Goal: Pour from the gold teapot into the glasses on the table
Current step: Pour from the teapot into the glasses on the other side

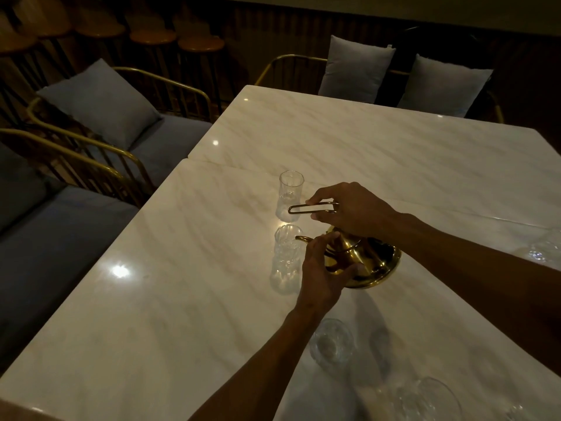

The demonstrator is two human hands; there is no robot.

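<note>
The gold teapot (pixel 368 262) is tilted to the left above the marble table (pixel 182 299), its spout tip over the rim of a clear glass (pixel 285 259). My right hand (pixel 353 208) grips the teapot's thin wire handle from above. My left hand (pixel 321 273) is wrapped against the front of the pot's body by the spout. A second tall glass (pixel 290 192) stands just beyond the first. A third glass (pixel 332 344) stands nearer me, under my left forearm. No liquid stream can be made out in the dim light.
More glassware stands at the bottom right edge (pixel 425 402) and at the far right (pixel 543 250). Gold-framed chairs with grey cushions (pixel 100 101) line the left side, and two pillows (pixel 356 69) sit beyond the table's far edge. Wooden stools (pixel 200 44) stand behind.
</note>
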